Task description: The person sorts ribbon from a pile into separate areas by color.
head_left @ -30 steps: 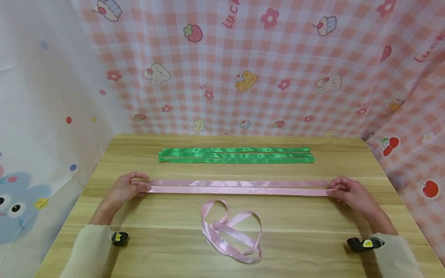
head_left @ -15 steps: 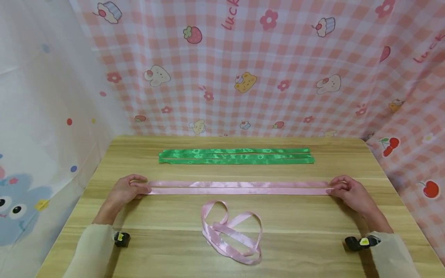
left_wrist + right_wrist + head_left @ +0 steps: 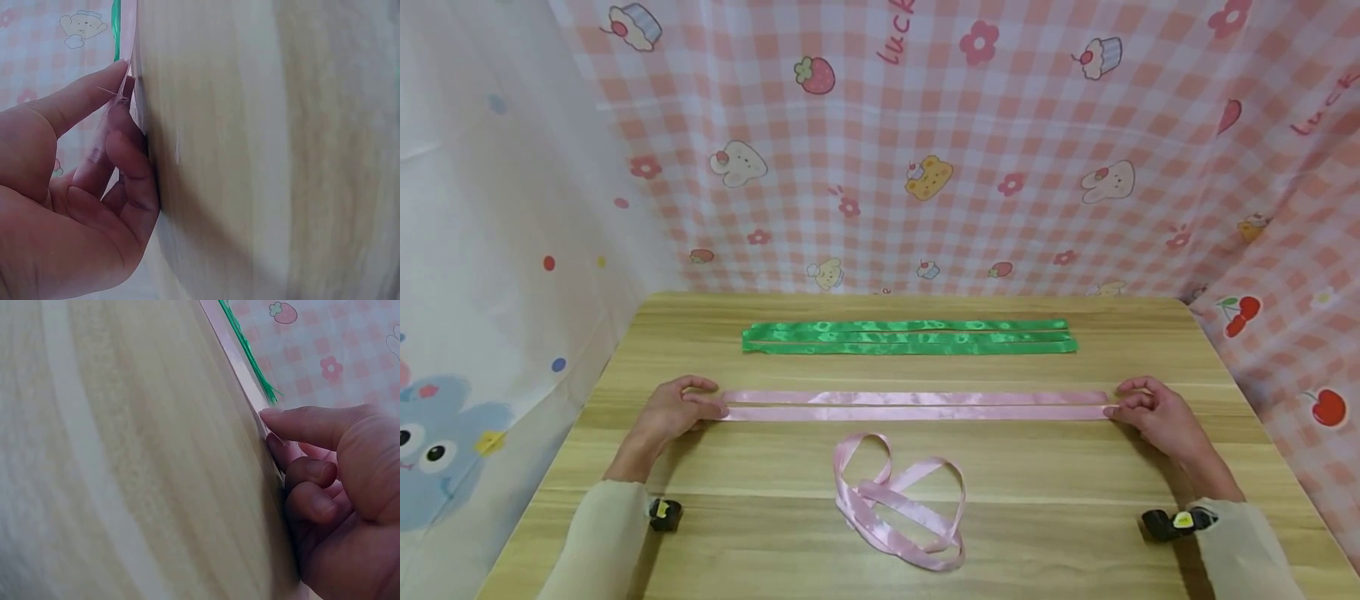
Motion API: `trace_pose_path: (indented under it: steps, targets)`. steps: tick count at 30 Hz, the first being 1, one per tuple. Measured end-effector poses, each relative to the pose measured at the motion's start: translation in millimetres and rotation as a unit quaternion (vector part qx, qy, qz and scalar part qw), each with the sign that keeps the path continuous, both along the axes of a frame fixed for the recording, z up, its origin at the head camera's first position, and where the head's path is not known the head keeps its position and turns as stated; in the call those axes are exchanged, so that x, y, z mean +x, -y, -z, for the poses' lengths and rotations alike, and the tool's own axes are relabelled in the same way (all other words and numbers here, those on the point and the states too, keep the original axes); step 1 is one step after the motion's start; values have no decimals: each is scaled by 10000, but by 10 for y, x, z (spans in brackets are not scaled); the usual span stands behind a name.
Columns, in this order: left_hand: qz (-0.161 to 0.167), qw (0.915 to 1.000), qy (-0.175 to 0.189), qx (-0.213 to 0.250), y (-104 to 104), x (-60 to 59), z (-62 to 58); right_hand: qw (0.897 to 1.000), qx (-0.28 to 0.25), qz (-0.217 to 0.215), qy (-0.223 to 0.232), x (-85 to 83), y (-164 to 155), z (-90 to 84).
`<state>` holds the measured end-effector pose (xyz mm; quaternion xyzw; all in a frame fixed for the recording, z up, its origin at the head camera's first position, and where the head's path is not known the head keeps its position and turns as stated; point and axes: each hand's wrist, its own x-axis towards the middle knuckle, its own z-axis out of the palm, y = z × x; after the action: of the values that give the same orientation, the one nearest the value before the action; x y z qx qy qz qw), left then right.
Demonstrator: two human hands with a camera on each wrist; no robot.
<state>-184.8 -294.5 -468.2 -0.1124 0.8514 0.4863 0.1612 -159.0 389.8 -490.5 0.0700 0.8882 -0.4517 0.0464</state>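
Two pink satin ribbon strips lie side by side across the wooden table, a front one [image 3: 917, 413] and a back one [image 3: 917, 398]. My left hand [image 3: 670, 408] pinches the left end of the front strip between thumb and finger, and frayed threads show there in the left wrist view. At the right end, my right hand [image 3: 1161, 417] pinches the same strip by thumb and index finger [image 3: 300, 425]. Its other fingers curl below, close to the tabletop. The back strip's right end lies beside the right fingertips.
Green satin ribbon [image 3: 910, 337] lies in parallel rows behind the pink strips. A loose, looped length of pink ribbon [image 3: 910, 506] lies in front. Checked cloth [image 3: 880, 217] hangs behind the wooden table [image 3: 737, 517]; black devices [image 3: 665, 515] sit at both wrists.
The right hand's upper fingers have drawn slightly right, off the back strip's end. Both forearms have shifted slightly inward. The ribbons stay almost where they were.
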Motion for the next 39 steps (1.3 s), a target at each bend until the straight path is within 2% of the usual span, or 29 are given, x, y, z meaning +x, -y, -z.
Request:
trace_pose_path:
  steps: [7, 10, 16, 20, 23, 27, 30, 34, 39]
  targets:
    - [-51, 9999, -8, -155, -4, -6, -1, 9998, 186, 46, 33, -11, 13, 0]
    - [-80, 9999, -74, -108, -5, -3, -4, 9995, 316, 29, -90, -7, 20, -6]
    - [27, 9957, -897, -249, -29, 59, -62, 9952, 836, -1, -516, 29, 128, -148]
    - [232, 9908, -1324, -160, -141, 89, -164, 9919, 831, -221, -937, 45, 356, -335]
    - [455, 9887, -1415, 175, -301, 111, -238, 9863, 693, -654, -1344, 55, 611, -440]
    - [832, 9852, -1325, 696, -570, 170, -297, 9726, 613, -1464, -1700, 77, 1003, -497]
    - [1219, 9793, -1250, 1027, -780, 231, -316, 9634, 375, -2090, -1636, 114, 1300, -514]
    - [1979, 9634, -1208, 1349, -1055, 321, -324, 9489, -76, -2912, -1215, 185, 1683, -531]
    - [2907, 9360, -1039, 1694, -1388, 441, -302, 9234, -237, -3726, -888, 279, 2089, -481]
